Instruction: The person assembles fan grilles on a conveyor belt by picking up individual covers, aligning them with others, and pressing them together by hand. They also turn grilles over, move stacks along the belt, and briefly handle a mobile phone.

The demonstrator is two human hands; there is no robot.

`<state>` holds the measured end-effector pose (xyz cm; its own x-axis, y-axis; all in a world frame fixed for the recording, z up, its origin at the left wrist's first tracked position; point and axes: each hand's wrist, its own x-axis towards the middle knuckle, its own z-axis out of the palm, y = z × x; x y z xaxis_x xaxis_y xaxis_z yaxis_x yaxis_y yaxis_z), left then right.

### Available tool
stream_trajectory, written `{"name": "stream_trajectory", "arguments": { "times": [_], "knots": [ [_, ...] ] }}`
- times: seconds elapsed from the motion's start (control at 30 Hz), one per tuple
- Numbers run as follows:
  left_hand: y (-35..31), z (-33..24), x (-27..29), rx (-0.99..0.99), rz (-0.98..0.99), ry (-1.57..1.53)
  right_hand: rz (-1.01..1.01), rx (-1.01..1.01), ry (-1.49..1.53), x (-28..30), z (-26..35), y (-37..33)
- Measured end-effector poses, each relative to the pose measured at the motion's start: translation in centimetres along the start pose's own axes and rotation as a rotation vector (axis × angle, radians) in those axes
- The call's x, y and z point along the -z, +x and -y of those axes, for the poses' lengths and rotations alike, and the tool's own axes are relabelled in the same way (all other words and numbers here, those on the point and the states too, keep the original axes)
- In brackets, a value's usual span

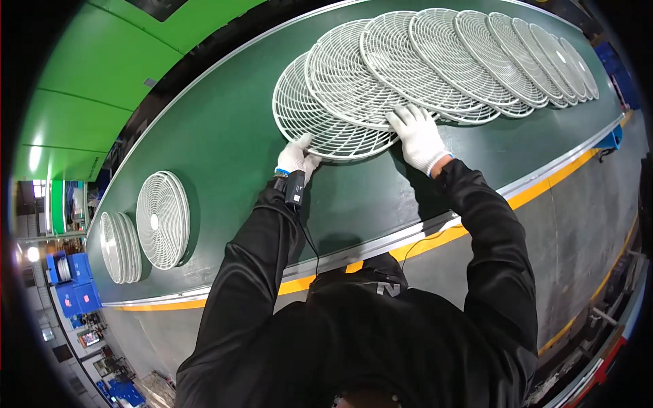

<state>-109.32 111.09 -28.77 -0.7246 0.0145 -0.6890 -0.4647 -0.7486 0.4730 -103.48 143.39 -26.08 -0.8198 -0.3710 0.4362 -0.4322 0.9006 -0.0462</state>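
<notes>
A row of round white fan grilles [435, 64] lies overlapped along the green belt. Its leftmost, lowest grille [290, 102] is partly covered by the grille above it [340, 68]. My left hand [295, 156], in a white glove, is closed on the near-left rim of the lowest grille, thumb on top. My right hand [418, 137], gloved too, has its fingers bent over the right rims of the leftmost grilles. Its thumb and the undersides of the rims are hidden, so which grilles it grips is unclear.
Two stacks of grilles stand on the belt [224, 149] at left: a larger one [155, 221] and a smaller one [117, 248]. A metal edge with a yellow stripe [530, 194] runs along my side. Beyond is a green machine [88, 75]; blue bins [75, 285] stand far left.
</notes>
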Motion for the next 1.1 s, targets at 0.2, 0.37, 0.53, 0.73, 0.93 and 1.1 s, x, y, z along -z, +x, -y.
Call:
{"name": "stream_trajectory", "arguments": {
  "times": [0.2,0.37,0.53,0.73,0.93,1.1],
  "knots": [
    [-2.0,-2.5,-2.0,-0.271,0.276,0.475,0.077,-0.097,0.078,2.5,-1.4,1.6],
    [-2.7,-4.0,-3.5,-0.366,0.366,0.698,0.322,-0.098,0.028,4.7,-1.7,3.7],
    [-2.7,-5.3,-4.3,-0.630,0.194,0.808,0.269,-0.049,-0.024,4.5,-3.4,4.5],
    [-10.7,-8.5,-7.9,-0.858,-0.104,0.954,-0.028,-0.292,-0.007,9.2,-13.6,6.3],
    [-14.0,-5.5,7.7,-0.797,-0.176,0.496,-0.668,-0.685,0.792,10.5,-26.7,3.5],
    [-17.0,-0.1,19.2,-0.466,0.093,-0.235,-0.486,-0.726,0.926,16.2,-20.5,2.1]
  ]
}}
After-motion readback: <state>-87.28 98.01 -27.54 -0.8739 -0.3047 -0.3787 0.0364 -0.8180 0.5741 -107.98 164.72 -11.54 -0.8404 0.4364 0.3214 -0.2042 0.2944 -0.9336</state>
